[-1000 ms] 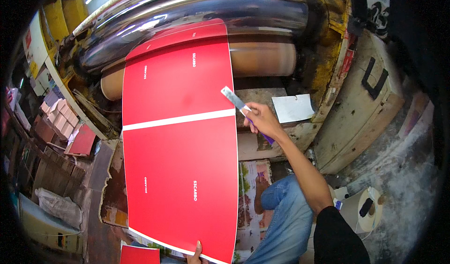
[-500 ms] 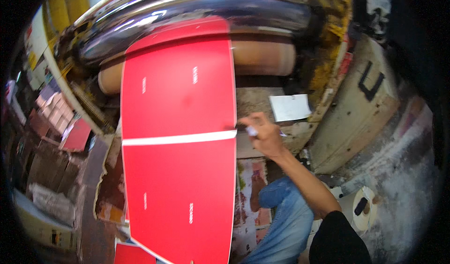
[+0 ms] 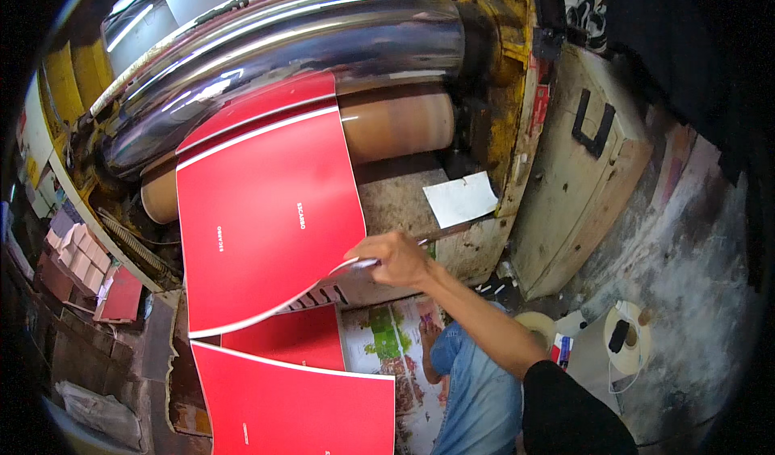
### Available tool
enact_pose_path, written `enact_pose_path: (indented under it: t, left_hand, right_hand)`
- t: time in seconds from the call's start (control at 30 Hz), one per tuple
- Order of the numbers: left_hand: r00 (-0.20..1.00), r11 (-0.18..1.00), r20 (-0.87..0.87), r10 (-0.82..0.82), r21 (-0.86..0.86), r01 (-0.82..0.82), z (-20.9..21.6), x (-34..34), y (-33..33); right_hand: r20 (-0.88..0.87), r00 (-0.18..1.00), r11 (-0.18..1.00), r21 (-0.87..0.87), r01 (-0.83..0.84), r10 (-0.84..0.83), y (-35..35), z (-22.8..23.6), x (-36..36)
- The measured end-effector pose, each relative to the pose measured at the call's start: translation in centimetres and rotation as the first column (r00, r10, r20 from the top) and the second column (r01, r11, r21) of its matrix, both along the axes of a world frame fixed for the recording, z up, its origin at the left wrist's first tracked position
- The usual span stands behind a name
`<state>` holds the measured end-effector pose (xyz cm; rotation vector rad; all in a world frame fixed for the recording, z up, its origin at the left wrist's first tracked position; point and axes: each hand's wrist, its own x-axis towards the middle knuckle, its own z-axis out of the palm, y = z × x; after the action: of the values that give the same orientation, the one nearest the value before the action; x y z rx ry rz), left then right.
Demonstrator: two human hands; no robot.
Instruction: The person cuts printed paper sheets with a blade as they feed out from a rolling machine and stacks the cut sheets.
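My right hand (image 3: 395,260) is closed on the near right corner of a red printed sheet (image 3: 266,188), lifting that edge. A small white piece shows at the palm; what it is I cannot make out. The sheet runs away from me over a brown roller (image 3: 404,124) and up against a shiny metal roller (image 3: 323,55). Below its white-bordered near edge lies a second red sheet (image 3: 299,410), apart at the right and close to touching at the left corner. Through the gap another red sheet (image 3: 303,338) shows lower down. My left hand is out of view.
A white paper (image 3: 462,200) lies on the machine ledge right of the sheet. A tall beige cabinet (image 3: 565,172) stands at the right. Rolls of tape (image 3: 638,350) sit on the floor by my knee. Stacked cartons (image 3: 81,253) are at the far left.
The two red panels, joined at the white band before, have parted from the right. My right hand has moved nearer and left and grips the upper sheet's corner. The view has shifted.
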<state>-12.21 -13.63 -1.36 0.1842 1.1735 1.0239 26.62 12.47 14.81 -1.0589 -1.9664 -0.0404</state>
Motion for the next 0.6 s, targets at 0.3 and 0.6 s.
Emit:
enact_pose_path:
  t: [0.3, 0.6]
  left_hand:
    - [0.998, 0.989, -0.054, 0.032, 0.148, -0.024, -6.9, -6.3, 2.3]
    - [0.686, 0.961, -0.684, 0.247, 0.263, -0.084, -14.5, -1.1, 13.2]
  right_hand:
    - [-0.004, 0.997, 0.979, -0.189, -0.079, 0.079, -0.8, -1.2, -1.2]
    - [-0.069, 0.906, 0.732, -0.564, -0.381, 0.418, -2.1, -3.7, -2.7]
